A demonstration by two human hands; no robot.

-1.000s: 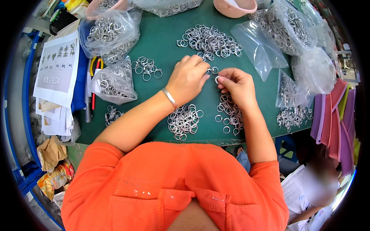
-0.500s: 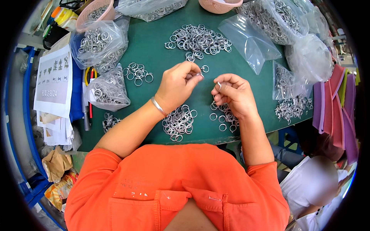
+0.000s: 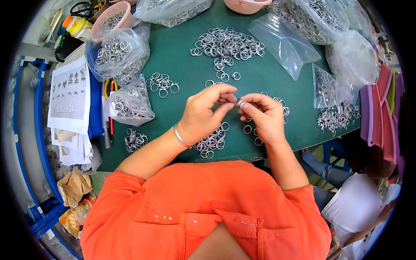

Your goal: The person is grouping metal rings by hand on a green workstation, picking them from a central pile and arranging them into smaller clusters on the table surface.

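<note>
Here we are over the green table [image 3: 180, 47], all eyes on the middle: the right hand [image 3: 265, 116] pinches a grey ring [image 3: 241, 103] between thumb and forefinger, partly covering it. At the ring's nine o'clock we find the left hand [image 3: 203, 110], thumb and fingers curled just beside it; whether they touch or grip anything, we can't tell. Round the clock from that ring, then! At twelve we have the big heap [image 3: 229, 43] of loose rings. Between one and two, we spot a flat bag [image 3: 284, 45]. Just short of three lies a small bag [image 3: 326, 89], with a spread of parts [image 3: 338, 118] near its lower edge. At seven we see another heap [image 3: 211, 145], partly hidden by the left wrist. Around half past nine, a little cluster [image 3: 162, 85]; beyond it, at nine, a bag of rings [image 3: 130, 104]. Up at ten, a pink basket [image 3: 97, 27]!
</note>
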